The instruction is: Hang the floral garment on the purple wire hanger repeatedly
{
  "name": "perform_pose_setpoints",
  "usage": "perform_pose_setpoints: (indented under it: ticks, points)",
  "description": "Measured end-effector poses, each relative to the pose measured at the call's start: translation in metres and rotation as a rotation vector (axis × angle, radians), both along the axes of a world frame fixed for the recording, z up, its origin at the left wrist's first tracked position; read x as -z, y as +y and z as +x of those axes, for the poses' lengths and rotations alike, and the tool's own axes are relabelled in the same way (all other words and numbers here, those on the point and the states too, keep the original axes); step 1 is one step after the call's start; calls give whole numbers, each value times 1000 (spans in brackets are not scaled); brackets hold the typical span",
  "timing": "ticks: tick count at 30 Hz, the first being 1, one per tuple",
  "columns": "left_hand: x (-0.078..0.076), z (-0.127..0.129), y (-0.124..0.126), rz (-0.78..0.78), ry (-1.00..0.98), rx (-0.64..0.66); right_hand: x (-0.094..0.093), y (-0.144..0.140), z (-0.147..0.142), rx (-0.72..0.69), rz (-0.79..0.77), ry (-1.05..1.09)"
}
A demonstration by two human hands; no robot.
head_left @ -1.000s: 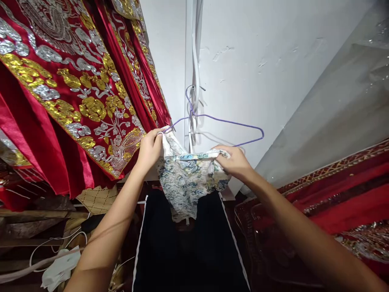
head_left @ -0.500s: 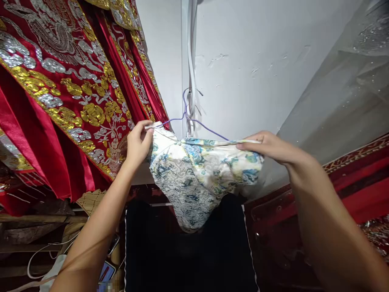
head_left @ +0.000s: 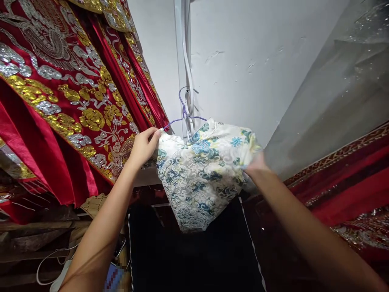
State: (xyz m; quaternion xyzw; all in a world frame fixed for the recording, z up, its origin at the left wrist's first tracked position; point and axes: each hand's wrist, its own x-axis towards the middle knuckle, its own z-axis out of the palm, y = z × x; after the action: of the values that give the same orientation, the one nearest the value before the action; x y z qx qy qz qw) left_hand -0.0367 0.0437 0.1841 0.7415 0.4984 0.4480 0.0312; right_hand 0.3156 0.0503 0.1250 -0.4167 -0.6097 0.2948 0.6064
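- The left hand (head_left: 144, 146) pinches the left shoulder of a flowery shirt (head_left: 200, 170) between thumb and finger.
- The right hand (head_left: 257, 162) is blurry. It touches the sleeve on the right side of the shirt, but I cannot tell if its fingers are closed on the cloth.
- The shirt hangs between the two hands, and its bottom dips lower than both. It is white with blue, green and yellow bits.
- A purple hanger (head_left: 184, 109) slants up from the left hand's fingertips. Its other side goes out of sight at the shirt's neck.
- The hanger's hook is higher than both hands, beside a long white strip (head_left: 184, 48) on a white wall (head_left: 237, 81).
- Black cloth (head_left: 188, 259) with pale edges is below both hands.
- A shiny red cloth (head_left: 94, 117) with gold and silver flowers is left of the left hand.
- Cloudy plastic (head_left: 328, 89) is up and right of the right hand.
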Motion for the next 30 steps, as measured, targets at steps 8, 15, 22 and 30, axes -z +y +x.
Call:
perform_pose_setpoints:
  ticks: [8, 15, 22, 30]
  points:
    - [-18, 15, 14, 122, 52, -67, -56, -23, 0, -116, -70, 149]
    - [-20, 27, 6, 26, 35, 156, -65, -73, -26, -818, -117, -274]
    - [-11, 60, -58, -189, -5, 748, -10, -58, -45, -374, 263, -865]
    - [-25, 96, -70, -99, -519, 904, 25, -38, -81, -38, 720, -694]
